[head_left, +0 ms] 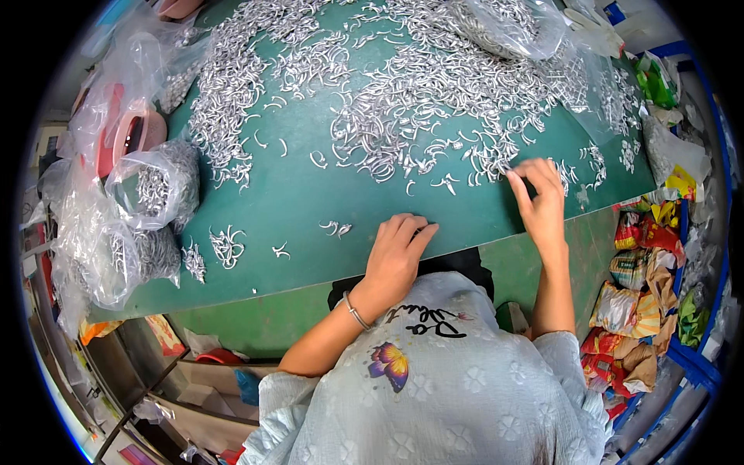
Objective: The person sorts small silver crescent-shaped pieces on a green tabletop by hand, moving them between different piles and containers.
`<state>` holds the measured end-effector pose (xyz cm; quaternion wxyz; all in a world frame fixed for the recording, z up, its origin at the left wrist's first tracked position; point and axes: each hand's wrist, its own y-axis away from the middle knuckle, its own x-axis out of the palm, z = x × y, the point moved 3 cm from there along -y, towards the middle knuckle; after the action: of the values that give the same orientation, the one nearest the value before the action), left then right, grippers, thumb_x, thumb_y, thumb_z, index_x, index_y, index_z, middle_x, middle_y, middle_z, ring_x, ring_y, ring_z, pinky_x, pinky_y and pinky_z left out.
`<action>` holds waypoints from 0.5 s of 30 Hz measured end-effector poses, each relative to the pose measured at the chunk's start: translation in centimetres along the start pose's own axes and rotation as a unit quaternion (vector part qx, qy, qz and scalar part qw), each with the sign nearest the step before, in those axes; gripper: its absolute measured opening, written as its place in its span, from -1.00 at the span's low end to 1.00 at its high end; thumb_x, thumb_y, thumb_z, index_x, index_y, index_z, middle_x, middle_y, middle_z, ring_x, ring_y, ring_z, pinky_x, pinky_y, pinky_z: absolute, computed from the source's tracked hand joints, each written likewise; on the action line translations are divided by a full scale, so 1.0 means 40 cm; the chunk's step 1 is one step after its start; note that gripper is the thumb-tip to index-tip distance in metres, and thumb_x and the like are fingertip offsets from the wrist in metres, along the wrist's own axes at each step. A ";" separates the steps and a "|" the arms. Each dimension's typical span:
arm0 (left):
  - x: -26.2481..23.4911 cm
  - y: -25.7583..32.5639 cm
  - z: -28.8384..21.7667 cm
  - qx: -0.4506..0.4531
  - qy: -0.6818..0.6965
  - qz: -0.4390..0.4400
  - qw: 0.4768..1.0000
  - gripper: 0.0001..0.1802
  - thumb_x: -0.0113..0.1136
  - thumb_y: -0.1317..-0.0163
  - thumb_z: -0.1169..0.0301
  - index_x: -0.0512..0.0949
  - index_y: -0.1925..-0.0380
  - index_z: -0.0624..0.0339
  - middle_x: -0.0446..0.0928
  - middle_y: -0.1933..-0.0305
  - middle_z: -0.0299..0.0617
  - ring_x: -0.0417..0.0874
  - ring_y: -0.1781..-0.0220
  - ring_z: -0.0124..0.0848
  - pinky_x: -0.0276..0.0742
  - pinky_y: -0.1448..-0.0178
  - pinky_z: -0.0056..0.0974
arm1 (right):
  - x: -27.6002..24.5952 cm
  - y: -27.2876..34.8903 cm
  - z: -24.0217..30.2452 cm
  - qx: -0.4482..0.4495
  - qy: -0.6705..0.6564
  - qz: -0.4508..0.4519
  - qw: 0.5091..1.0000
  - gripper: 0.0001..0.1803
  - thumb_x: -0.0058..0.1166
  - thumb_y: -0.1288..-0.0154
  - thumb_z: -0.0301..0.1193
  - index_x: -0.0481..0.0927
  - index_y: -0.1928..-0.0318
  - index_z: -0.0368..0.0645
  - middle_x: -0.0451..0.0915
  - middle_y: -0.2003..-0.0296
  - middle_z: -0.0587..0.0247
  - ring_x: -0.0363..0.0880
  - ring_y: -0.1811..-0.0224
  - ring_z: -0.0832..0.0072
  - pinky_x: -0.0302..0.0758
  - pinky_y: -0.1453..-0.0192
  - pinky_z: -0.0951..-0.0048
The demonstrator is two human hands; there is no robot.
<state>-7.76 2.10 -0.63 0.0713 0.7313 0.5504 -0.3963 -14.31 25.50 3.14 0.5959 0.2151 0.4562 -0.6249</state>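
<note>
A broad spread of small curved silver metal pieces (387, 116) covers much of the green tabletop (310, 201). At its near right edge, my right hand (541, 194) reaches down, thumb and index finger pinched together at the border of the pieces. Whatever lies between those fingertips is too small to make out. My left hand (397, 256) rests at the table's near edge, its fingers curled in and the thumb toward them; their inner side is hidden. Left of it lies a small group of silver pieces (337, 229).
Clear plastic bags filled with silver pieces (159, 190) stand at the left, beside a pink basket (139, 132). Another clear bag (519, 31) lies on the pieces at the far right. Colourful packages (632, 310) fill a blue-framed rack at the right. Small clusters (226, 246) sit near left.
</note>
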 end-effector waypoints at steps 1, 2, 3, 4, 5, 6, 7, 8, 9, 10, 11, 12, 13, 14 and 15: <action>-0.001 -0.001 0.000 -0.001 0.002 -0.001 1.000 -0.65 0.19 -0.05 0.64 0.59 0.10 0.27 0.50 0.13 -0.13 0.50 0.04 -0.15 0.38 0.03 -0.13 | -0.022 0.018 -0.012 -0.004 0.067 0.003 0.998 -0.88 0.27 -0.18 -0.46 0.60 0.40 -0.23 0.56 0.36 0.21 0.47 0.25 0.22 0.32 0.10 0.26; 0.001 0.001 0.000 -0.004 0.003 -0.003 1.000 -0.66 0.20 -0.06 0.64 0.59 0.09 0.27 0.50 0.13 -0.13 0.50 0.05 -0.15 0.38 0.04 -0.13 | -0.042 0.034 -0.029 0.014 0.122 -0.021 0.992 -0.88 0.26 -0.18 -0.45 0.60 0.41 -0.22 0.55 0.37 0.22 0.47 0.24 0.23 0.31 0.10 0.26; 0.002 0.002 0.000 -0.007 0.004 -0.005 1.000 -0.66 0.21 -0.06 0.64 0.59 0.09 0.27 0.50 0.14 -0.13 0.50 0.05 -0.15 0.37 0.04 -0.13 | -0.058 0.048 -0.047 0.033 0.176 -0.044 0.983 -0.88 0.26 -0.18 -0.44 0.61 0.42 -0.21 0.55 0.37 0.24 0.47 0.23 0.24 0.30 0.11 0.27; 0.003 0.001 -0.001 -0.009 0.001 -0.006 1.000 -0.66 0.21 -0.07 0.64 0.59 0.09 0.27 0.50 0.14 -0.13 0.50 0.05 -0.15 0.37 0.04 -0.14 | -0.067 0.060 -0.064 0.071 0.224 -0.039 0.971 -0.87 0.28 -0.17 -0.40 0.61 0.37 -0.17 0.54 0.32 0.24 0.46 0.17 0.24 0.28 0.08 0.26; 0.003 -0.001 -0.002 -0.011 -0.001 -0.007 1.000 -0.66 0.22 -0.07 0.64 0.59 0.09 0.26 0.50 0.14 -0.13 0.50 0.06 -0.15 0.37 0.04 -0.14 | -0.065 0.068 -0.070 0.079 0.243 -0.043 0.966 -0.86 0.28 -0.17 -0.39 0.61 0.34 -0.17 0.54 0.29 0.23 0.45 0.15 0.24 0.28 0.06 0.24; 0.002 0.000 -0.003 -0.014 -0.003 -0.008 1.000 -0.66 0.23 -0.07 0.64 0.59 0.09 0.26 0.50 0.14 -0.13 0.49 0.06 -0.15 0.37 0.04 -0.14 | -0.058 0.074 -0.070 0.087 0.260 -0.047 0.960 -0.84 0.29 -0.17 -0.38 0.61 0.30 -0.16 0.54 0.26 0.22 0.45 0.12 0.23 0.28 0.05 0.23; 0.003 0.001 -0.002 -0.017 -0.002 -0.009 1.000 -0.66 0.23 -0.08 0.64 0.59 0.09 0.26 0.50 0.14 -0.13 0.49 0.06 -0.14 0.37 0.04 -0.14 | -0.052 0.071 -0.063 0.093 0.276 -0.052 0.955 -0.82 0.29 -0.16 -0.37 0.61 0.26 -0.15 0.54 0.23 0.21 0.45 0.10 0.22 0.28 0.04 0.22; 0.005 0.003 0.000 -0.019 0.001 -0.010 1.000 -0.67 0.23 -0.09 0.64 0.59 0.09 0.26 0.50 0.14 -0.13 0.49 0.06 -0.14 0.37 0.04 -0.14 | -0.040 0.062 -0.042 0.089 0.269 -0.064 0.957 -0.75 0.31 -0.16 -0.35 0.59 0.18 -0.13 0.53 0.16 0.18 0.44 0.04 0.19 0.28 -0.01 0.18; 0.007 0.002 0.001 -0.021 0.004 -0.010 1.000 -0.67 0.24 -0.09 0.64 0.59 0.09 0.26 0.50 0.15 -0.13 0.49 0.06 -0.14 0.38 0.03 -0.14 | -0.030 0.043 -0.010 0.068 0.239 -0.089 0.964 -0.75 0.30 -0.16 -0.35 0.59 0.17 -0.14 0.53 0.15 0.15 0.45 0.02 0.17 0.29 -0.03 0.18; 0.007 0.000 0.000 -0.020 0.003 -0.013 1.000 -0.68 0.24 -0.09 0.64 0.59 0.09 0.26 0.50 0.15 -0.13 0.49 0.06 -0.14 0.38 0.03 -0.14 | -0.014 0.018 0.005 0.033 0.155 -0.087 0.984 -0.72 0.30 -0.16 -0.35 0.59 0.13 -0.15 0.54 0.12 0.12 0.45 0.00 0.15 0.30 -0.06 0.17; 0.006 -0.003 -0.002 -0.016 0.002 -0.013 1.000 -0.68 0.24 -0.09 0.64 0.59 0.09 0.26 0.50 0.15 -0.13 0.49 0.06 -0.14 0.38 0.03 -0.14 | 0.015 -0.006 0.012 0.000 0.071 -0.086 0.994 -0.68 0.31 -0.15 -0.36 0.59 0.10 -0.16 0.54 0.09 0.10 0.45 -0.01 0.14 0.31 -0.08 0.18; 0.006 -0.005 -0.004 -0.012 0.002 -0.014 1.000 -0.68 0.24 -0.09 0.64 0.59 0.09 0.26 0.50 0.15 -0.13 0.49 0.06 -0.14 0.38 0.03 -0.14 | 0.044 -0.029 0.032 -0.007 0.052 -0.064 0.997 -0.66 0.31 -0.13 -0.38 0.59 0.08 -0.17 0.55 0.09 0.10 0.45 -0.02 0.14 0.31 -0.10 0.19; 0.004 -0.002 -0.003 -0.017 -0.002 -0.011 1.000 -0.68 0.24 -0.10 0.64 0.59 0.09 0.26 0.50 0.15 -0.13 0.49 0.06 -0.14 0.38 0.03 -0.14 | 0.075 -0.049 0.050 -0.025 0.071 -0.045 0.996 -0.68 0.30 -0.14 -0.38 0.59 0.09 -0.18 0.55 0.08 0.15 0.45 -0.01 0.16 0.31 -0.09 0.21; 0.004 -0.003 -0.004 -0.020 -0.003 -0.008 1.000 -0.68 0.24 -0.10 0.63 0.59 0.09 0.26 0.50 0.15 -0.13 0.49 0.06 -0.14 0.38 0.03 -0.14 | 0.100 -0.060 0.045 -0.023 0.071 -0.021 0.997 -0.71 0.30 -0.14 -0.39 0.60 0.12 -0.18 0.55 0.10 0.18 0.46 -0.01 0.19 0.31 -0.09 0.22; 0.002 -0.004 -0.005 -0.023 -0.004 -0.005 1.000 -0.68 0.24 -0.10 0.63 0.59 0.09 0.26 0.49 0.15 -0.13 0.49 0.06 -0.14 0.38 0.03 -0.14 | 0.118 -0.064 0.039 -0.021 0.071 0.002 0.997 -0.74 0.29 -0.15 -0.39 0.61 0.15 -0.19 0.56 0.12 0.22 0.46 -0.01 0.22 0.32 -0.09 0.24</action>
<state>-7.80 2.35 -0.49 0.0882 0.7252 0.5629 -0.3865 -17.23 21.31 0.88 0.5682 0.2470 0.5100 -0.5968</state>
